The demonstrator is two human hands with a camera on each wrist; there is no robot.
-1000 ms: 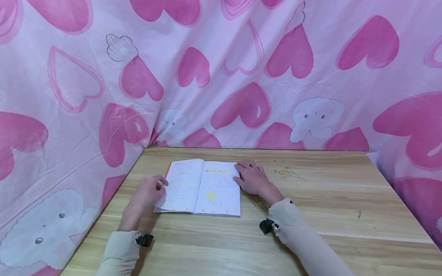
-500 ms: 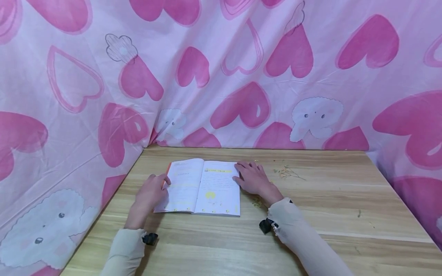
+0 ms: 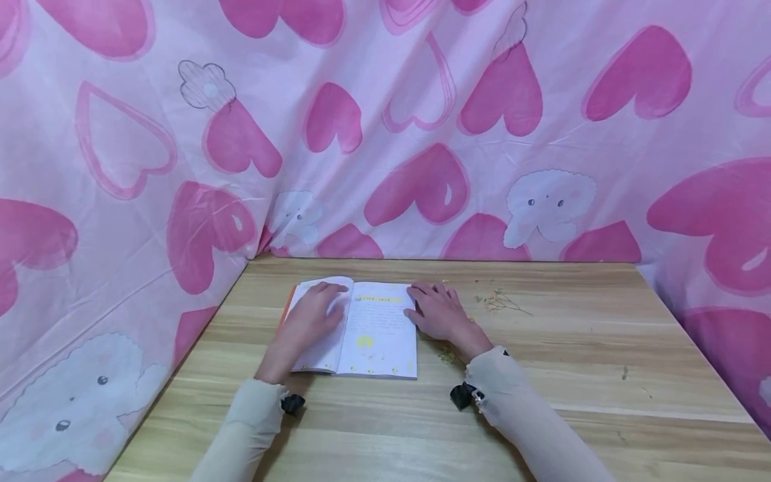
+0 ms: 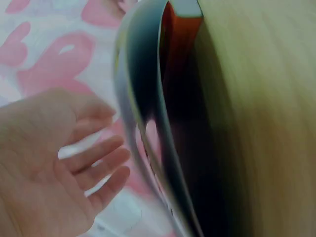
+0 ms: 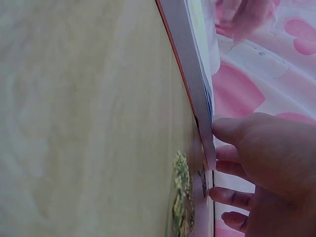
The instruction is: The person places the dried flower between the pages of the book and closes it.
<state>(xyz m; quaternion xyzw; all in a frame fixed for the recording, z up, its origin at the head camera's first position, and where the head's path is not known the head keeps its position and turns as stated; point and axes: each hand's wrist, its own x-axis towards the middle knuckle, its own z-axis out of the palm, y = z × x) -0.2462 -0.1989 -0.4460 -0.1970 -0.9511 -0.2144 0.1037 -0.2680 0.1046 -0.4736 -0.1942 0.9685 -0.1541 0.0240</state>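
Pink cloth (image 3: pixel 129 268) hangs left of the wooden table (image 3: pixel 572 361). Loose-fingered and holding nothing, the left hand (image 3: pixel 308 318) is over the left page of the book (image 3: pixel 381 338); whether it touches, I cannot tell. The book lies spread on the table, reaching from under that hand to the right hand (image 3: pixel 444 312), whose relaxed fingers rest at its upper right edge, gripping nothing. Dried sprigs (image 3: pixel 504 302) lie farther right.

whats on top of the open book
The left hand is over the left page, hiding much of it; the right hand is at the upper outer edge of the right page. Any print beneath the hands can't be seen.
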